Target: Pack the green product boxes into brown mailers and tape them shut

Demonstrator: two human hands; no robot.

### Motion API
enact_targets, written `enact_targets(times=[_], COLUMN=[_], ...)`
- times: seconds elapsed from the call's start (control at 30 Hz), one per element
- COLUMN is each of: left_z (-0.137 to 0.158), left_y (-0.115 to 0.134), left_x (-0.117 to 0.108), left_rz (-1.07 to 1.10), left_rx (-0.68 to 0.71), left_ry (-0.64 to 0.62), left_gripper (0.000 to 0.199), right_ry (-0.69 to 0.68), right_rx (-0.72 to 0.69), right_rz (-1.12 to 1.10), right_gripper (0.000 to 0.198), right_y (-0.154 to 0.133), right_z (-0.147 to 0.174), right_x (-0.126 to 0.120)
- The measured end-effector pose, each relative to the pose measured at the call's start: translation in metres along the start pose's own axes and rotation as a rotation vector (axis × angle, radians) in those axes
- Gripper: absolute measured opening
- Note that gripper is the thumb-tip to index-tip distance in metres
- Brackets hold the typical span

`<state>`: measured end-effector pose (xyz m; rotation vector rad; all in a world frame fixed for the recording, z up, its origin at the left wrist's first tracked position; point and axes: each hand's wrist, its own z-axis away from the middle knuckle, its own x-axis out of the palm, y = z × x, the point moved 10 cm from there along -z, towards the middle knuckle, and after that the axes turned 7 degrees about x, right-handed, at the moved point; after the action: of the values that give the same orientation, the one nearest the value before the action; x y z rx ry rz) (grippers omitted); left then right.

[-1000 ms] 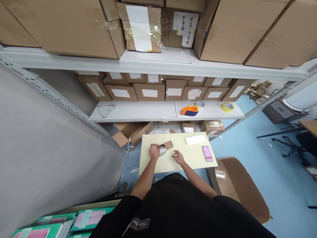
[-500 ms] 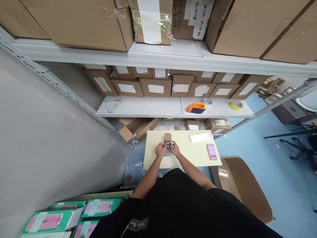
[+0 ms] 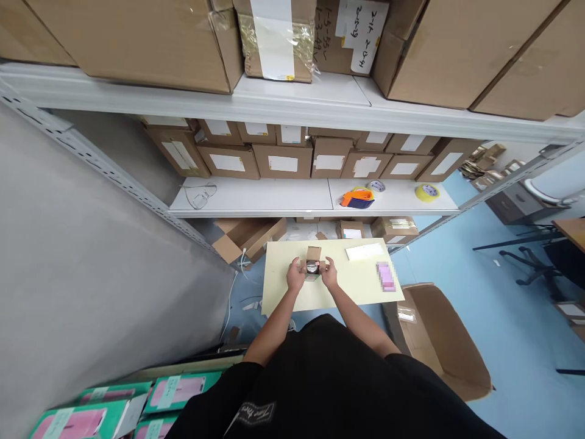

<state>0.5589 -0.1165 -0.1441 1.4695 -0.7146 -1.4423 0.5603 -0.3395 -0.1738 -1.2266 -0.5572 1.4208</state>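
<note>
At the lower left, nearest to the viewer, green and pink boxes (image 3: 176, 392) lie together, and a large open carton (image 3: 450, 347) stands on the floor at the right. Ahead is the pale yellow bench (image 3: 283, 292), and on its nearer middle part is the small box (image 3: 312, 277), with its top open and its brown flap (image 3: 314, 252) raised at the far side. The left hand (image 3: 295, 275) pinches the left side of this opening between its fingers, and the right hand (image 3: 329, 275) pinches the right side in the same manner. Inside is a round, shiny item (image 3: 312, 266), though it is too small in this view to say what it is. To the right on the bench are a pink item (image 3: 386, 276) and, farther away, a flat white piece (image 3: 364, 252). Beyond, the white shelf (image 3: 256, 194) carries glasses (image 3: 200, 199), an orange tape dispenser (image 3: 357, 198), a yellow tape roll (image 3: 427, 192) and, behind them, labelled cartons (image 3: 281, 163).
</note>
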Motion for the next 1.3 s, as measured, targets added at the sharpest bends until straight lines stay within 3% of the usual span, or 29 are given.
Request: enact_targets(times=[0.1, 0.27, 0.63, 0.93, 1.13, 1.3], left_z=[-0.003, -0.003, -0.003, -0.012, -0.015, -0.015], left_y=[0.016, 0.030, 0.000, -0.020, -0.017, -0.016], left_x=[-0.004, -0.011, -0.005, 0.007, -0.008, -0.008], left_rz=[-0.121, -0.177, -0.059, 0.155, 0.152, 0.188], left_rx=[0.085, 0.206, 0.142, -0.010, 0.037, 0.047], left_ry=[-0.013, -0.030, -0.010, -0.001, 0.092, 0.051], left_gripper=[0.056, 0.050, 0.045, 0.037, 0.042, 0.043], right_ry=[0.019, 0.005, 0.020, 0.024, 0.011, 0.018], right_rx=[-0.062, -0.066, -0.092, -0.049, -0.054, -0.054], right_rz=[0.005, 0.064, 0.141, 0.197, 0.181, 0.179], right_gripper=[0.066, 0.058, 0.046, 0.046, 0.046, 0.046], right_y=[-0.009, -0.010, -0.009, -0.011, -0.015, -0.017], right_z=[0.000, 0.002, 0.008, 0.010, 0.012, 0.014], right_x=[-0.005, 0.001, -0.001, -0.002, -0.002, -0.002])
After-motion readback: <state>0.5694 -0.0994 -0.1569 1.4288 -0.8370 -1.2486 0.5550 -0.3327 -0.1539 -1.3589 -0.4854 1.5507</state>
